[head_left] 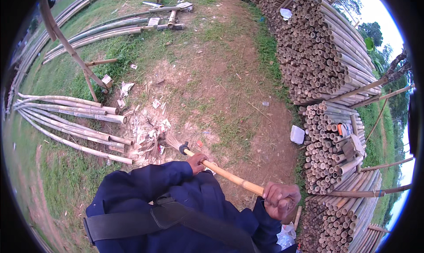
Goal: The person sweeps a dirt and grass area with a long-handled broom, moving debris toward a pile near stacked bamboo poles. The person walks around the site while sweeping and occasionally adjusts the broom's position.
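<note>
Bamboo poles (pixel 313 54), stacked high with their cut ends showing, line the right side of a yard of bare dirt and patchy grass (pixel 234 89), where a person in a dark blue jacket (pixel 132 189) with a wide black strap (pixel 128 224) across it holds a broom (pixel 234 178) slantwise in front of the body. The left hand (pixel 197 163) is wrapped around the bamboo handle just above the black collar (pixel 183 148); the right hand (pixel 281 200) is curled into a fist around the handle's upper end. The broom's pale bristles (pixel 173 141) point left, at the edge of a scattered heap of light scraps (pixel 150 131); whether they touch the ground is hard to tell. Loose poles (pixel 110 117) lie on the grass left of the heap, with more poles (pixel 128 31) farther off. A whitish container (pixel 297 134) sits beside the stacks, and a clear plastic bag (pixel 287 236) lies near the right forearm.
</note>
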`<state>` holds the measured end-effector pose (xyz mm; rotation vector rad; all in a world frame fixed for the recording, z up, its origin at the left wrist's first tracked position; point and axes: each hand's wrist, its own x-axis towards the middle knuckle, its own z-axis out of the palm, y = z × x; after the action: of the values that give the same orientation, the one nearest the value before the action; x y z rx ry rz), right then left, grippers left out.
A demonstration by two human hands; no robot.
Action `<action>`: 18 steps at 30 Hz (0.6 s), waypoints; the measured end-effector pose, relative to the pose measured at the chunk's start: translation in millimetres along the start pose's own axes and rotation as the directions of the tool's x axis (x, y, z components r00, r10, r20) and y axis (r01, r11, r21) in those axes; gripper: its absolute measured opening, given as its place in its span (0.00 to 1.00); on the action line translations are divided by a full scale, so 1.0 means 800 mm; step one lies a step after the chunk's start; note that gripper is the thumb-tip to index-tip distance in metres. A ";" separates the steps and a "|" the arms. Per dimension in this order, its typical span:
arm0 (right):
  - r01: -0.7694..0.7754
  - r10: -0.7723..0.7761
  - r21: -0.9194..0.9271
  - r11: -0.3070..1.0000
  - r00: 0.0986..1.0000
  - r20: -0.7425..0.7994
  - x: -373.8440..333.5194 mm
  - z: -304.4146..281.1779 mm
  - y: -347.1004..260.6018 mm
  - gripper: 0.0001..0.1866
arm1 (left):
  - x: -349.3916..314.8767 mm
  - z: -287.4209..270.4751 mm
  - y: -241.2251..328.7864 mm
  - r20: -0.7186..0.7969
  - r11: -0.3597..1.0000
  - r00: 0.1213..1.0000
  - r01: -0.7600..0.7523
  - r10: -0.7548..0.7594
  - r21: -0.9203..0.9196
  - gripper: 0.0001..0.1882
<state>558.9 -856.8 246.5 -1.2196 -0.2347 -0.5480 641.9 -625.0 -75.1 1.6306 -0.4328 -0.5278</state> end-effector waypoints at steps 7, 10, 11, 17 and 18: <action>-0.031 -0.045 0.175 0.984 0.911 0.411 0.146 -0.072 -0.021 0.19 | 0.104 0.015 0.094 -0.130 0.857 0.986 -0.026 0.108 0.515 0.20; 0.041 -0.116 0.214 0.976 0.928 0.353 0.204 -0.095 -0.007 0.20 | 0.157 0.011 0.142 -0.148 0.811 0.986 0.029 0.071 0.584 0.19; 0.072 -0.150 0.224 0.972 0.923 0.355 0.224 -0.098 0.003 0.20 | 0.175 0.001 0.150 -0.132 0.749 0.981 -0.022 0.145 0.663 0.19; 0.171 -0.274 0.273 0.947 0.874 0.402 0.342 -0.112 0.074 0.19 | 0.299 -0.037 0.169 -0.180 0.695 0.891 -0.184 0.416 0.695 0.19; 0.175 -0.273 0.260 0.950 0.870 0.411 0.365 -0.112 0.086 0.18 | 0.325 -0.045 0.176 -0.175 0.742 0.879 -0.252 0.444 0.621 0.17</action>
<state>831.9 -1003.4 292.0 -1.0973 -0.8158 -0.4246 879.6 -759.4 44.8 2.1127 -0.6945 0.1933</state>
